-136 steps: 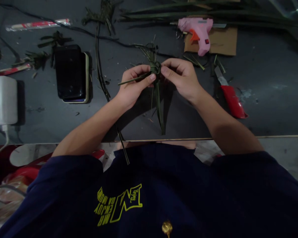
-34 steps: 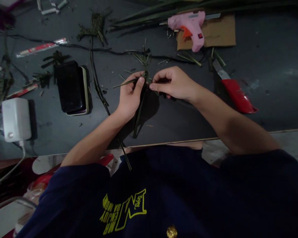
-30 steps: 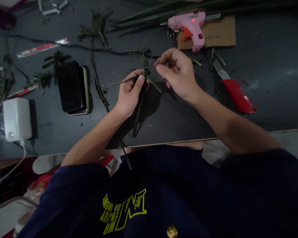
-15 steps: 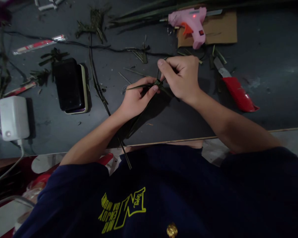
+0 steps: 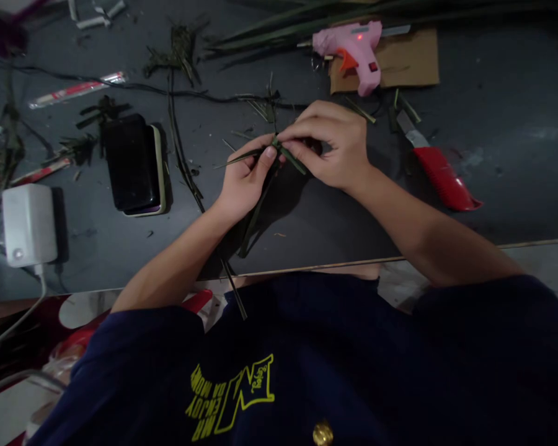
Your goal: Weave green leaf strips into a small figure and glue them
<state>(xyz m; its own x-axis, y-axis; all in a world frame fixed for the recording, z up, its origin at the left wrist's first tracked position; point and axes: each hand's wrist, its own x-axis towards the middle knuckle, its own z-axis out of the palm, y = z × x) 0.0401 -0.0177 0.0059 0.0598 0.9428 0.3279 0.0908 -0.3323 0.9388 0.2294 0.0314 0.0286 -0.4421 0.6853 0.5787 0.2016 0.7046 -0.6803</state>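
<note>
Left hand (image 5: 246, 179), centre of frame, pinches a bundle of green leaf strips (image 5: 279, 148) betw. thumb and fingers; strip ends run out toward upper left, and longer ends hang down toward the lower edge of the counter (image 5: 121, 248). Right hand (image 5: 332, 142), just right of the left hand and touching it at the fingertips, is curled w/ fingers pressed together on the same leaf strips at the crossing point. Hands and strips are held above the dark grey counter, their shadow falling below them. Right of the right hand: a red-handled utility knife (image 5: 434, 170) lying diag., blade end toward upper left. Above it, upper centre-right: a pink glue gun (image 5: 353, 46) resting partly on a piece of brown cardboard (image 5: 407, 59), a small red light showing on its body. Long green leaves (image 5: 279, 25) lie along the top edge. Left of the hands: a thin dark stem (image 5: 181, 148) running top to bottom, then a black phone (image 5: 132, 164) stacked on a second, lighter-edged device. Far left: a white power adapter (image 5: 28, 223) w/ cable leaving at its lower end. Upper left: a wrapped red-and-white stick (image 5: 77, 90) and a black cable (image 5: 121, 83) crossing the counter. Leaf scraps (image 5: 177, 49) scattered nearby.
</note>
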